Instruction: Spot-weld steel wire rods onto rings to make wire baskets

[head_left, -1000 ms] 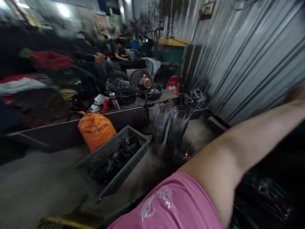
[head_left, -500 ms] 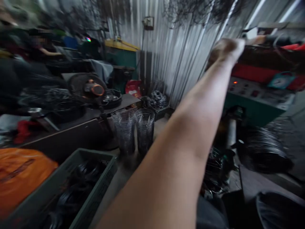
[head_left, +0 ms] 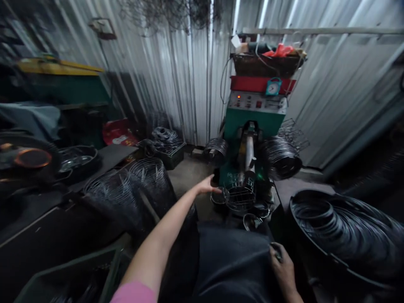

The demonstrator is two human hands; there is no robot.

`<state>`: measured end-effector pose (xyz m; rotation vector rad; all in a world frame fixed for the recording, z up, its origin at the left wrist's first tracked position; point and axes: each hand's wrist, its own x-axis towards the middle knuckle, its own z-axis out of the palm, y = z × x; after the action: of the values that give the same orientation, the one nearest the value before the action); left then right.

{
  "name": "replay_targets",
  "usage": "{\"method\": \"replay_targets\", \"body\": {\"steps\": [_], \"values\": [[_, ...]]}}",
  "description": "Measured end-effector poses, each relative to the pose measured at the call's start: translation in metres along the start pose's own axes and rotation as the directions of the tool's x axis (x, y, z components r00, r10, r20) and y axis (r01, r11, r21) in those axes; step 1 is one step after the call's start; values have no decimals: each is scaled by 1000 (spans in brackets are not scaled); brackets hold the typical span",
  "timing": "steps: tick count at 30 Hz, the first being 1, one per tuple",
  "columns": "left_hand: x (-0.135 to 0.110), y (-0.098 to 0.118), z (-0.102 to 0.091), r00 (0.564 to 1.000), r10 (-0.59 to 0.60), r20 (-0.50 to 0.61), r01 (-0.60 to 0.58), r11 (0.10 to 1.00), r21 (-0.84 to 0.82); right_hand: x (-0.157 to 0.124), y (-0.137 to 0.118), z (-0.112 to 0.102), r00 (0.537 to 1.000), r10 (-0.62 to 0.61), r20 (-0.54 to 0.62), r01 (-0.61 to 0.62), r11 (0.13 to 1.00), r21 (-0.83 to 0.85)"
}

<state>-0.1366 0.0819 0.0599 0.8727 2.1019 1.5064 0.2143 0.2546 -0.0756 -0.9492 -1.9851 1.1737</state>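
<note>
My left hand (head_left: pixel 205 185) reaches forward with thumb and fingers apart, its fingertips close to the left side of a round wire basket (head_left: pixel 240 197). Whether they touch the wire, I cannot tell. The basket sits at the front of a green machine (head_left: pixel 232 122), below its metal arm (head_left: pixel 249 153). Low on the right, beside the dark cloth (head_left: pixel 235 256) over my lap, my right hand (head_left: pixel 283 266) is closed with curled fingers. Something small and dark, perhaps greenish, shows between them, too unclear to name.
Stacked wire frames (head_left: pixel 151 176) stand on the left, near a green crate (head_left: pixel 74 269). Wire ring bundles (head_left: pixel 280 158) flank the machine. A large tub (head_left: pixel 334 256) holds many wire rings at right. A fan (head_left: pixel 31 158) and a corrugated wall (head_left: pixel 189 80) are further off.
The view has swung right, bringing the machine to the middle. My left arm, earlier stretched high across the view, is now lower with its hand near the basket. My right hand has come into view.
</note>
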Motion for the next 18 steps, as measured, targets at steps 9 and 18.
{"method": "replay_targets", "body": {"steps": [9,18], "values": [[36,-80,99,999,-37,-30,23,920,-390,-9,46,7,981,-149,126,175,957,-230],[14,-79,91,998,33,-51,-52,903,-426,32,-65,11,894,-96,438,174,975,-141]]}}
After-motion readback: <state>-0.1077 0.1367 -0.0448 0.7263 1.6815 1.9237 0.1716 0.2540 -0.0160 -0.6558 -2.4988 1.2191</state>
